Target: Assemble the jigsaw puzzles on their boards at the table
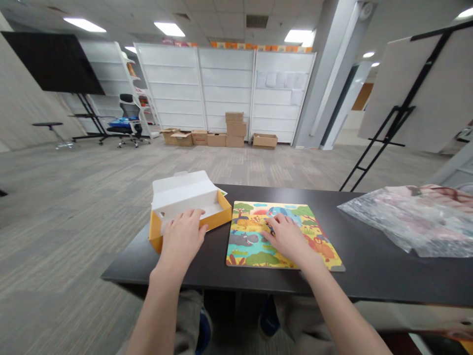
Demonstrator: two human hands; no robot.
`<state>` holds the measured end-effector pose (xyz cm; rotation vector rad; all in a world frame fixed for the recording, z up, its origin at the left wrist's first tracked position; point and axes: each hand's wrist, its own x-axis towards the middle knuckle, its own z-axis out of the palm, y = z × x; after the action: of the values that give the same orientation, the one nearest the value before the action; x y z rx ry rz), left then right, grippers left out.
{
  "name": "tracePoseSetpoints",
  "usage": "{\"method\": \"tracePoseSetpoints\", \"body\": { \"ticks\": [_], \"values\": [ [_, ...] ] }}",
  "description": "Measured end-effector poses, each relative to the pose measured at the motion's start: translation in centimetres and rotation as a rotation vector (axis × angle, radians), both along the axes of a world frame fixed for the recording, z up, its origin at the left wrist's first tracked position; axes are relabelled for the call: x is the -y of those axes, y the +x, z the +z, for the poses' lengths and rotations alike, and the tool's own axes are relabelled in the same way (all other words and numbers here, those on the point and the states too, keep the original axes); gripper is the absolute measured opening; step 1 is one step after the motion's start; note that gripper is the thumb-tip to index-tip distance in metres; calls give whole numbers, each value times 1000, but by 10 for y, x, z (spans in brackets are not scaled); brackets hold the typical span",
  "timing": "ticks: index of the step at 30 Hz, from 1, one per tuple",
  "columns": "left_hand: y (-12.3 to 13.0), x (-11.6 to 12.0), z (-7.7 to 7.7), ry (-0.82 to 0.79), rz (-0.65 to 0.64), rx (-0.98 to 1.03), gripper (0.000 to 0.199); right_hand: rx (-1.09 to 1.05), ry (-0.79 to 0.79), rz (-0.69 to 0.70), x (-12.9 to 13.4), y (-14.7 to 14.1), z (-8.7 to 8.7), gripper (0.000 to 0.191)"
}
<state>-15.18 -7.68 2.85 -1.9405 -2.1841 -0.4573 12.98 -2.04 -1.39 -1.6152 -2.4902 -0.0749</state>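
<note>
An open yellow box with a white lid flap stands at the left end of the black table. My left hand reaches over its front wall, fingers loosely stretched with the thumb apart; the fingertips are over the box's inside and seem to hold nothing. To the right lies a colourful animal puzzle board, showing a hippo, a lion, an elephant and trees. Over its middle my right hand is bent, thumb and fingers closed around a small dark-patterned puzzle piece, mostly hidden by the hand.
A clear plastic bag with pinkish contents lies on the table's right side. The black table's front edge runs close to my legs. Beyond are cardboard boxes, an office chair, a screen on a stand and a board on an easel.
</note>
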Motion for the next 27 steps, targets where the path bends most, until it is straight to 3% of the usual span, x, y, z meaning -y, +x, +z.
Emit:
{"method": "tracePoseSetpoints", "body": {
  "ticks": [3,7,12,18,23,25,27],
  "values": [
    [10,0,1,94,-116,147,26,-1,1,-9,0,0,0,39],
    [32,0,-8,-199,-282,373,20,-9,-11,-23,-2,-2,0,40],
    [48,-6,-24,-360,-333,364,34,-28,-64,-44,-3,-2,4,41],
    [45,-9,-22,-400,-363,443,40,-47,-134,-70,-7,2,10,40],
    [45,6,-15,-474,-427,438,81,-49,-133,-77,-8,1,12,39],
    [46,10,-15,-473,-450,402,78,-56,-133,-75,-7,1,12,39],
    [46,10,-18,-441,-446,382,62,-59,-132,-73,-7,1,11,39]
  ]
}}
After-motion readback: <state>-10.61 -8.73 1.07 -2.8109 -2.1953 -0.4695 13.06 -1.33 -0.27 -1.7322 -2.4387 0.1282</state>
